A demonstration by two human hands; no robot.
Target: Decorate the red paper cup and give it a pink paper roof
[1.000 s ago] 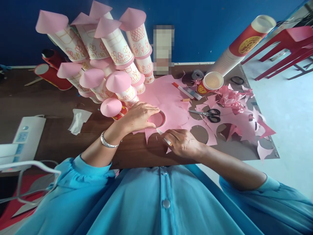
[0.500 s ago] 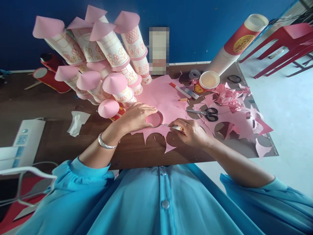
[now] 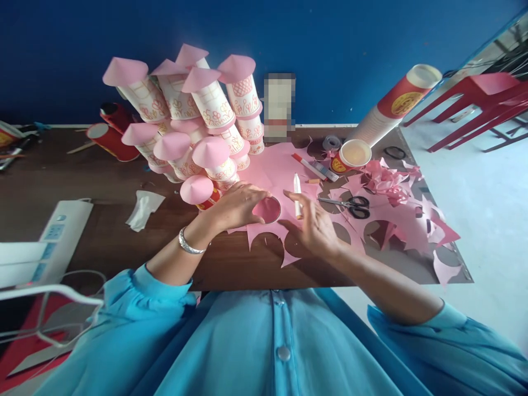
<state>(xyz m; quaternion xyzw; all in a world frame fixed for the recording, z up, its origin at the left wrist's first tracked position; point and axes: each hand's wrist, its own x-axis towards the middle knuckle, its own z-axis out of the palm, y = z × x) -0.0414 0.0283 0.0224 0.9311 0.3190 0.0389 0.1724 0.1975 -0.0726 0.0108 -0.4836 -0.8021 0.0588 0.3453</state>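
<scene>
My left hand (image 3: pixel 240 204) curves its thumb and fingers around a thin-rimmed round ring (image 3: pixel 279 212), which rests on a sheet of pink paper (image 3: pixel 274 165). Pink shows through the middle of the ring. Just to the right, my right hand (image 3: pixel 311 223) has a white marker (image 3: pixel 297 192) tucked between its fingers, its tip pointing away from me. The thumb and index finger of that hand are spread apart beside the ring. Curved bites are cut from the near edge of the paper.
Paper-cup towers (image 3: pixel 212 107) with pink cone roofs stand behind my left hand. Black-handled scissors (image 3: pixel 357 207), pink scraps (image 3: pixel 408 220), a red marker (image 3: pixel 307 165) and stacked cups (image 3: pixel 396 104) are on the right. A power strip (image 3: pixel 61 236) lies left.
My right hand has drawn the marker off the ring's edge and turned it from pointing left to pointing away. The left hand still holds the ring. The whole view has shifted slightly.
</scene>
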